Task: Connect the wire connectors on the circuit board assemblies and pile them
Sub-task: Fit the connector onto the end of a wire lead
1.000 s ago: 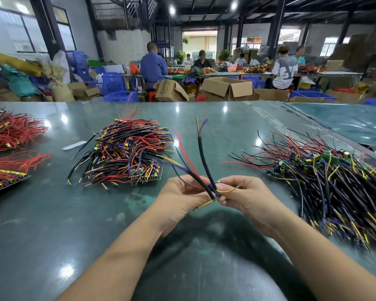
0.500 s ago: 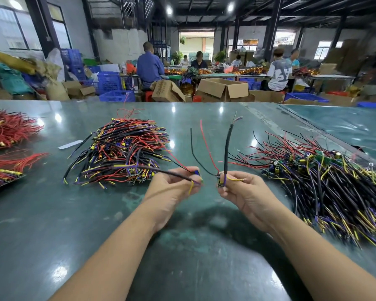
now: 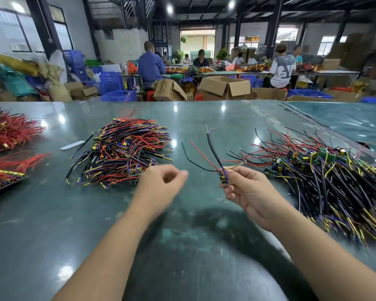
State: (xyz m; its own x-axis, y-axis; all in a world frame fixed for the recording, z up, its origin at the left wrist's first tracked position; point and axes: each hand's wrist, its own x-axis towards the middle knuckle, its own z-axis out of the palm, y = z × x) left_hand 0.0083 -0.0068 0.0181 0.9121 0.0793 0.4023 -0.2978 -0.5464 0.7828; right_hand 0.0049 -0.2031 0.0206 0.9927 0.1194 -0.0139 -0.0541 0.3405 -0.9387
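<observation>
A small green circuit board assembly [image 3: 223, 178] is held upright above the table, its black, red and purple wires fanning upward, between two heaps of assemblies: left pile [image 3: 122, 153], right pile [image 3: 334, 183].

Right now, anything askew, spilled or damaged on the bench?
Nothing stands out. The right hand pinches one small board assembly, wires fanning upward; the left hand holds nothing. Wired boards lie in a pile on the left and a looser pile on the right of the green table.
</observation>
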